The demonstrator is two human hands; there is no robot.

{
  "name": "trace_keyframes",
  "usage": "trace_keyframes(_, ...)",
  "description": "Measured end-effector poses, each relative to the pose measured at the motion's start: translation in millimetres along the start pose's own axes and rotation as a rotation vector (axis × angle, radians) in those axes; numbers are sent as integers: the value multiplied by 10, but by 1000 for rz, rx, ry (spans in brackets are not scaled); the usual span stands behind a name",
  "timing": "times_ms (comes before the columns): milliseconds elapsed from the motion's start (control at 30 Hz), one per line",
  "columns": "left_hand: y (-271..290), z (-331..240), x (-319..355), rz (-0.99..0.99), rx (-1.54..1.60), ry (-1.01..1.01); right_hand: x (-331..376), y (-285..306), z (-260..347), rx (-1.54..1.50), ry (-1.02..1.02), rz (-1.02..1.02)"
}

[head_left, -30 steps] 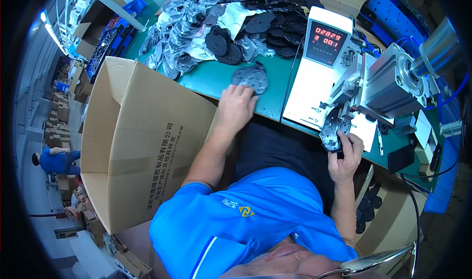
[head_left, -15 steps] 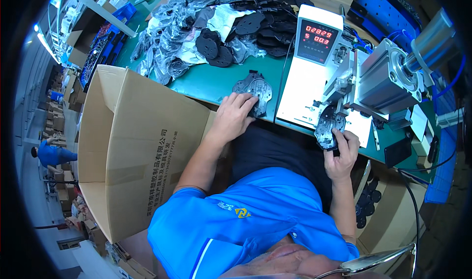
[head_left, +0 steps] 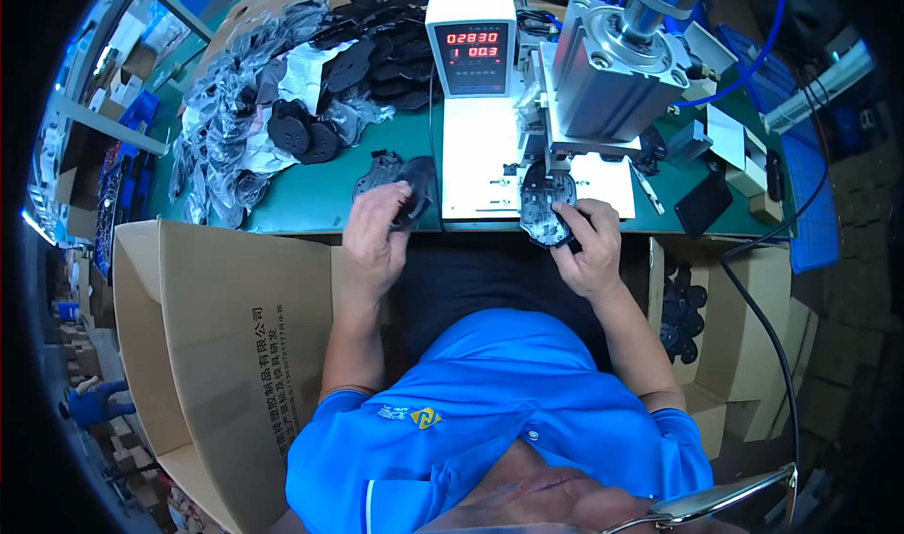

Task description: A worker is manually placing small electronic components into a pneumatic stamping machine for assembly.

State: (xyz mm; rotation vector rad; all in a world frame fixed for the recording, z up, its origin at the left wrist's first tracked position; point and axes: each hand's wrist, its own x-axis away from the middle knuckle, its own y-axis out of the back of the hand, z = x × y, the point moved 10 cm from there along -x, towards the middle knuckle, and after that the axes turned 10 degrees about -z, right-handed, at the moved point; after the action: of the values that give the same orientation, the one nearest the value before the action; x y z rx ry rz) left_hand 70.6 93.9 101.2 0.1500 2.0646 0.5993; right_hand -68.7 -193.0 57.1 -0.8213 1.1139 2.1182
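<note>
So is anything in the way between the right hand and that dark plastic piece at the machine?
No, nothing I can see. The right hand touches the near end of the dark molded plastic part directly. The part's far end is by the lower end of the pneumatic press.

This is a factory workshop. A metal press [head_left: 617, 82] stands on a green workbench [head_left: 315, 195], with a red-lit counter [head_left: 474, 52] just left of it. Further left of the press lie a heap of matching black plastic parts [head_left: 400, 63] and crumpled clear bags [head_left: 226, 134]. A big cardboard box [head_left: 221, 327] stands left of the press; far beyond, a co-worker [head_left: 97, 405] in blue is among cartons.
</note>
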Motion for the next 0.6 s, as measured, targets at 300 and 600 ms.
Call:
trace_keyframes(300, -660, -851, 11, 175, 250, -193, -68, 353, -14, -133, -194, -74)
trace_keyframes(600, -1347, -1023, -23, 208, 83, -392, 885, 1630, -494, 202, -489, -225)
